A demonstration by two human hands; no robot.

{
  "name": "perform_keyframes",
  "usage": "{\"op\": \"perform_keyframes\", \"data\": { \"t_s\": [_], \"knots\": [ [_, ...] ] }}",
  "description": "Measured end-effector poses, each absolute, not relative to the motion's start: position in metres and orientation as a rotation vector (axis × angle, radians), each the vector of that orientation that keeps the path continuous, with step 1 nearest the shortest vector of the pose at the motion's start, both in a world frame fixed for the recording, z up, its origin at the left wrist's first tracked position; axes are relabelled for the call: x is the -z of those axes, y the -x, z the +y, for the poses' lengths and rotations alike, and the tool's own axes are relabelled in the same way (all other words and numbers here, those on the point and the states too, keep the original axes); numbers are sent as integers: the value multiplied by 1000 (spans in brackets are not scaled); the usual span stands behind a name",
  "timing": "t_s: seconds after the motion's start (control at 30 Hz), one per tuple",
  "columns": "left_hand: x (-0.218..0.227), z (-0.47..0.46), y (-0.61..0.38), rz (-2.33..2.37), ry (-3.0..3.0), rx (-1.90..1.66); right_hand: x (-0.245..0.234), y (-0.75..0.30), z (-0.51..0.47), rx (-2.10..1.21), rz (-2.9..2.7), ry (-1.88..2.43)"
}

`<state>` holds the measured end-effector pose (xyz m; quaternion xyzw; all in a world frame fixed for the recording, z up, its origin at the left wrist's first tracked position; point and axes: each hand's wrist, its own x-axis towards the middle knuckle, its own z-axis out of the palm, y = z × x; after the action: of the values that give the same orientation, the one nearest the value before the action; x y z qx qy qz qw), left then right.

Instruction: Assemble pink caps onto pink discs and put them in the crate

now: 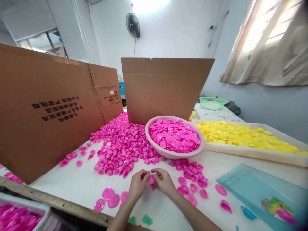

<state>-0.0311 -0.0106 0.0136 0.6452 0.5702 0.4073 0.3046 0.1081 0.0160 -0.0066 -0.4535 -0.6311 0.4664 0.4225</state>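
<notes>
Close together over the front of the white table, my left hand [139, 185] and my right hand [165, 182] pinch a small pink plastic piece [151, 179] between thumbs and fingertips. It has a round part at the top and a smaller part below, partly hidden by my fingers. Flat pink discs [114, 201] lie to the left of my left forearm. Beyond my hands spreads a large heap of small pink cup-shaped pieces [117, 150]. A pale round basin [173, 156] full of pink discs stands behind my hands, slightly to the right.
Cardboard boxes [166, 89] stand behind the heap and along the left [48, 106]. At right is a long tray [255, 158] of yellow pieces, with a blue translucent folder [250, 179] in front. A bin [45, 208] of pink pieces sits below the table edge. Loose pink pieces [192, 173] lie right.
</notes>
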Motion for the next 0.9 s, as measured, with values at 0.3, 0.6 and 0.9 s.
{"op": "perform_keyframes", "data": {
  "t_s": [0.3, 0.6, 0.9],
  "knots": [
    [1, -9, 27, 1558, -1825, -836, 15, -122, 30, -1377, -1702, 1254],
    [-2, 0, 31, 1468, -1685, -726, 0, -125, 26, -1473, -1684, 1444],
    [-21, 14, 34, 1445, -1709, -427, -4, -126, 21, -1704, -1557, 1490]
  ]
}}
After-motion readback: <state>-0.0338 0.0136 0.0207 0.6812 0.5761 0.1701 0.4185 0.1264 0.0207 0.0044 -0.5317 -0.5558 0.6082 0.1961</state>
